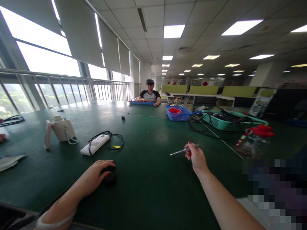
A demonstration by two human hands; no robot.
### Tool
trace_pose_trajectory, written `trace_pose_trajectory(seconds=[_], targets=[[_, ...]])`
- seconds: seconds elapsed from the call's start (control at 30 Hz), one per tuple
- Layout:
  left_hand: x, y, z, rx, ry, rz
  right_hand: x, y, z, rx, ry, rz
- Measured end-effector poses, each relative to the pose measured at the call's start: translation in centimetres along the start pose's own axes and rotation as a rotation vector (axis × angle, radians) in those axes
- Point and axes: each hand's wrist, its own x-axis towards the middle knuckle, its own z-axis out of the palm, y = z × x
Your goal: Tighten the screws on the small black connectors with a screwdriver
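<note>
My right hand (197,156) grips a screwdriver (179,151) by its handle, held above the green table with the bare metal shaft pointing left. Lower left, my left hand (99,174) rests at the table, its fingers curled over a small black object (110,168) whose kind I cannot make out. A second rounded black piece (110,179) lies right by the thumb. Beyond the left hand is a white power bank (95,145) with a black cable (122,140) looped beside it.
A beige flask-like container (62,130) stands at left. To the right are a blue basket (177,115), a green basket (217,122) with black cables, and a clear red-lidded jar (254,145). Across the green table (148,179), a person (150,94) sits behind a blue tray (141,103).
</note>
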Motion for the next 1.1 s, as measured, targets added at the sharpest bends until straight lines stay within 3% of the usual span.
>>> trace_pose_trajectory(seconds=[0.13, 0.27, 0.4, 0.53, 0.73, 0.9, 1.1], targets=[[-0.1, -0.1, -0.3, 0.013, 0.134, -0.029, 0.0, -0.1, 0.1, -0.007, 0.002, -0.001], [-1.7, 1.2, -1.0, -0.042, 0.268, 0.116, 0.0, -0.3, 0.2, -0.012, 0.012, 0.011], [-4.0, 2.6, -0.5, 0.036, 0.179, 0.246, 0.0, -0.2, 0.1, -0.016, 0.001, 0.013], [-5.1, 2.8, 0.4, 0.121, 0.078, 0.28, 0.1, 0.2, -0.1, -0.025, -0.017, 0.003], [-4.5, 3.2, 0.3, 0.168, 0.057, 0.253, 0.2, 0.3, -0.1, -0.017, -0.005, -0.003], [-3.9, 4.0, 0.2, 0.187, -0.03, 0.249, 0.1, 0.0, 0.1, -0.012, 0.022, -0.008], [-3.6, 3.6, 0.6, 0.177, -0.028, 0.211, 0.1, 0.0, 0.0, -0.019, 0.001, -0.002]])
